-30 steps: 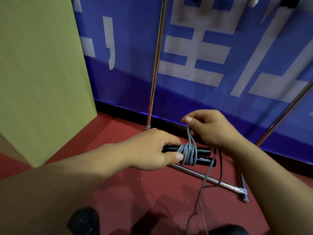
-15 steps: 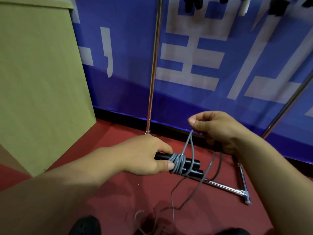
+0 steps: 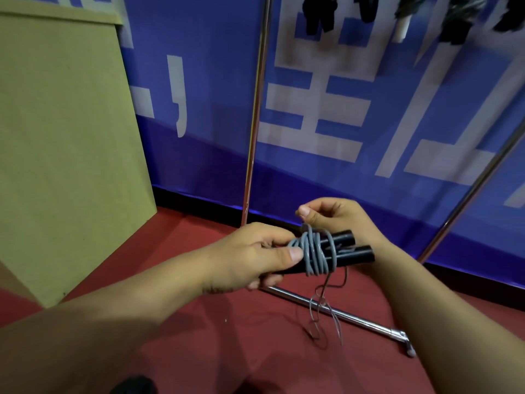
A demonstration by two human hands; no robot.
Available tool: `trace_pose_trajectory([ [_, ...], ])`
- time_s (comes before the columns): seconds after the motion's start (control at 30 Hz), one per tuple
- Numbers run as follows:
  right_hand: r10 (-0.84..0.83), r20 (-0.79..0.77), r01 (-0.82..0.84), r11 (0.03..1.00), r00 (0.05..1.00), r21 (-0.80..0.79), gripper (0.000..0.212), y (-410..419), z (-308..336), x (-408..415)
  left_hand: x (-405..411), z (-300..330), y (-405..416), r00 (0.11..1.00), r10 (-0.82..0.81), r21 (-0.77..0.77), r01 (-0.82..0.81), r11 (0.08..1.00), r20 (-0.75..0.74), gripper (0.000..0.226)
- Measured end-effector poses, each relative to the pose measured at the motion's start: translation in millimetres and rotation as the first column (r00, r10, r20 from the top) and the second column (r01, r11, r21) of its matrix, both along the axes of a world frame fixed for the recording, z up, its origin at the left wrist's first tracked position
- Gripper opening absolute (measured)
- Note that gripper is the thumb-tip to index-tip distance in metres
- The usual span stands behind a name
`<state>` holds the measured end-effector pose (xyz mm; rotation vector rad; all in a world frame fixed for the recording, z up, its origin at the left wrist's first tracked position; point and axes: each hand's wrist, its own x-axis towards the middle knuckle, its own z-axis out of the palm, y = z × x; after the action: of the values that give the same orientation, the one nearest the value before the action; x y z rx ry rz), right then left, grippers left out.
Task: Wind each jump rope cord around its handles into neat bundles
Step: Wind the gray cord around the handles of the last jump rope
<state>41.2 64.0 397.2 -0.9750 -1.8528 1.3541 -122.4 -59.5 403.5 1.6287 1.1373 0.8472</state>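
left hand [image 3: 255, 257] was clamped round the two black handles [image 3: 352, 248]; right hand [image 3: 335, 220] pinched the grey cord [image 3: 315, 254]. since a second earlier another turn had been laid, leaving only a short tail [image 3: 321, 317] dangling above the floor [image 3: 255, 351].

A red floor [image 3: 216, 354] carries a metal rack base bar [image 3: 355, 317] and a leaning green board [image 3: 65, 155].

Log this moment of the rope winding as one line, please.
left hand: grips black handles | right hand: pinches grey cord above coils | loose cord tail dangles over red floor | winding unfinished
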Motion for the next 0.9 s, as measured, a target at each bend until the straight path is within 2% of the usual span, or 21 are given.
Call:
trace_pose_trajectory([
  [0.07, 0.039, -0.048, -0.043, 0.996, 0.998, -0.072, 0.027, -1.6, -2.1, -2.7, 0.4, 1.1, 2.3, 0.992, 0.054, -0.024, -0.051, 0.998, 0.115, 0.031],
  [0.13, 0.055, 0.022, -0.054, 0.998, 0.998, -0.026, 0.033, -3.3, -1.9, -2.7, 0.0, 0.6, 4.8, 0.980, 0.109, -0.023, -0.107, 0.994, 0.164, 0.032],
  [0.2, 0.057, 0.128, -0.063, 0.997, 0.990, 0.047, 0.033, -4.3, -1.8, -2.1, -1.3, -0.2, 5.7, 0.980, 0.178, 0.024, -0.181, 0.983, 0.091, 0.036],
  [0.3, 0.048, 0.237, -0.075, 0.992, 0.970, 0.105, 0.006, -6.4, 0.0, -2.1, -3.1, -2.3, 5.6, 0.955, 0.289, 0.066, -0.285, 0.956, -0.066, 0.032],
  [0.37, 0.032, 0.295, -0.073, 0.989, 0.955, 0.130, 0.023, -6.6, -2.0, -3.0, -4.9, -3.8, 5.3, 0.945, 0.316, 0.051, -0.313, 0.949, -0.089, 0.033],
  [0.47, 0.006, 0.326, -0.060, 0.986, 0.945, 0.157, 0.022, -4.0, -5.2, -3.2, -6.7, -4.6, 3.5, 0.938, 0.325, 0.037, -0.323, 0.946, -0.124, 0.037],
  [0.63, -0.015, 0.347, -0.042, 0.987, 0.938, 0.156, 0.028, -4.4, -5.2, -4.5, -6.9, -4.8, 2.1, 0.950, 0.304, -0.048, -0.307, 0.950, -0.072, 0.019],
  [0.7, -0.015, 0.342, -0.040, 0.987, 0.940, 0.153, 0.026, -4.1, -6.0, -5.4, -6.8, -5.3, 3.4, 0.952, 0.298, -0.033, -0.301, 0.953, -0.072, 0.014],
  [0.83, -0.044, 0.338, -0.005, 0.990, 0.940, 0.143, 0.029, -4.2, -9.1, -8.1, -5.4, -4.2, 6.6, 0.947, 0.315, 0.030, -0.314, 0.949, -0.056, 0.017],
  [0.9, -0.082, 0.354, 0.042, 0.992, 0.932, 0.120, 0.030, -6.4, -8.0, -11.3, -6.1, -4.8, 9.1, 0.937, 0.350, 0.058, -0.348, 0.936, -0.020, 0.030],
])
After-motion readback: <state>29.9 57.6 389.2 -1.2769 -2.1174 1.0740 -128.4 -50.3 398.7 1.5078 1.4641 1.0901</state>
